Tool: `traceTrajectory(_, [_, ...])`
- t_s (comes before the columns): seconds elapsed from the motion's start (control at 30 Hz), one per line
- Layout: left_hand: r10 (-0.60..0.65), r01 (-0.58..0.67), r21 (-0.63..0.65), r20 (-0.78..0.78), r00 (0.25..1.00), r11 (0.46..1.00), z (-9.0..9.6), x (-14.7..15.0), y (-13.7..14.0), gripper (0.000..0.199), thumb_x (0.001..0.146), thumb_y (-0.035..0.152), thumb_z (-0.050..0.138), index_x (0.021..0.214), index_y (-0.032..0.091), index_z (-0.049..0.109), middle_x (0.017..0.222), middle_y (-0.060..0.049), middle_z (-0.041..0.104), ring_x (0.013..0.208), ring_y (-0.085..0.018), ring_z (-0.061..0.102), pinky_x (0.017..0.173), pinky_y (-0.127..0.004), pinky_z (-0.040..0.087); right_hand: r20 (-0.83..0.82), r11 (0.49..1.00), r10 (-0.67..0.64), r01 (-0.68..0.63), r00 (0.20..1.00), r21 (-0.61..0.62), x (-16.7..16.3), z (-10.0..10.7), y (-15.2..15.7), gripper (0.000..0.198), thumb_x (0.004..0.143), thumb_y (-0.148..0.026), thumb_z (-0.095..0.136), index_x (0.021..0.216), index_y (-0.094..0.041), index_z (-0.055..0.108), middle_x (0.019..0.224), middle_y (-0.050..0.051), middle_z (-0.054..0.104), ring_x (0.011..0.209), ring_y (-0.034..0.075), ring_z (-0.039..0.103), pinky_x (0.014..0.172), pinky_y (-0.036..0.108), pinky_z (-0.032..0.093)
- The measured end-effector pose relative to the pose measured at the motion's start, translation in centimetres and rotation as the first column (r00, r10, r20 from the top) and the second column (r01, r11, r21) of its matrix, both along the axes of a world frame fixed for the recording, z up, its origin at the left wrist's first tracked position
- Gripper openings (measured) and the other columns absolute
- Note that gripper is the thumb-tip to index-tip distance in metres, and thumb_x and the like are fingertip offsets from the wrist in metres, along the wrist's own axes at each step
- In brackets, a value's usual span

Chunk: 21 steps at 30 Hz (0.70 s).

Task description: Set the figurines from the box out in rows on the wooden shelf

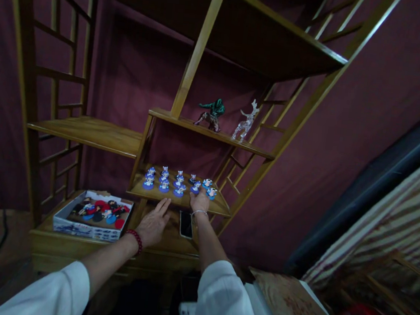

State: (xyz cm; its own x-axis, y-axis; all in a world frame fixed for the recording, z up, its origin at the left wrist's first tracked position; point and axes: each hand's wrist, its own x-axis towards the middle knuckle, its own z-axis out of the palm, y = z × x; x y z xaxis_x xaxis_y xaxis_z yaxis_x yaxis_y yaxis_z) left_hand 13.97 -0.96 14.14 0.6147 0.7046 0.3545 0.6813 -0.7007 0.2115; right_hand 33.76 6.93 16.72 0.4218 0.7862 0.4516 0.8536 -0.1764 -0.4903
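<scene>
Several small purple-and-white figurines [164,186] stand in rows on a low wooden shelf [141,191]. At the right end of the rows are two blue-and-white figurines [211,193]. My right hand [200,202] reaches to the shelf's front edge, with its fingers at a purple figurine [195,186]; the fingertips are partly hidden, and whether they grip it is unclear. My left hand [153,223], wearing a red bead bracelet, hovers below and in front of the shelf edge. Its fingers are stretched out and it holds nothing.
A cardboard box [86,230] of mixed figurines sits at lower left. A dark phone [186,224] lies below the shelf. Above stand a green figure [212,113] and a clear deer figurine [246,121]. Wooden posts frame the shelves; a brown board [292,303] is at lower right.
</scene>
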Motion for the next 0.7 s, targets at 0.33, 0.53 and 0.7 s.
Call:
traceTrajectory(0.33, [0.107,-0.105,0.020,-0.107,0.988,0.994,2.5,1.5,-0.7,0.034,0.069,0.010,0.041,0.096,0.002,0.061,0.137,-0.021,0.027,0.127,-0.028,0.020,0.099,-0.037,0.027,0.001,0.996,-0.074,0.074,0.997,-0.040,-0.7,0.4,0.3,0.045,0.074,-0.035,0.049,0.116,-0.018,0.043,0.107,0.014,0.058,0.106,0.027,0.046,0.080,0.037,0.039])
traceTrajectory(0.53, [0.113,-0.105,0.063,-0.146,0.983,0.992,3.0,1.9,-0.5,0.038,0.072,0.012,0.038,0.100,-0.001,0.060,0.128,-0.022,0.039,0.121,-0.028,0.031,0.101,-0.036,0.023,0.012,0.994,-0.095,0.095,0.995,-0.059,-0.9,0.6,0.5,0.040,0.076,-0.033,0.047,0.112,-0.016,0.045,0.106,0.014,0.059,0.106,0.029,0.046,0.079,0.037,0.039])
traceTrajectory(0.7, [0.102,-0.095,0.059,-0.144,0.984,0.994,2.4,2.0,-0.3,0.040,0.069,0.012,0.040,0.102,0.000,0.059,0.131,-0.022,0.035,0.123,-0.029,0.027,0.099,-0.038,0.026,0.007,0.992,-0.103,0.103,0.995,-0.074,-1.2,0.9,0.4,0.038,0.077,-0.033,0.045,0.112,-0.016,0.044,0.107,0.015,0.057,0.108,0.028,0.044,0.080,0.037,0.038])
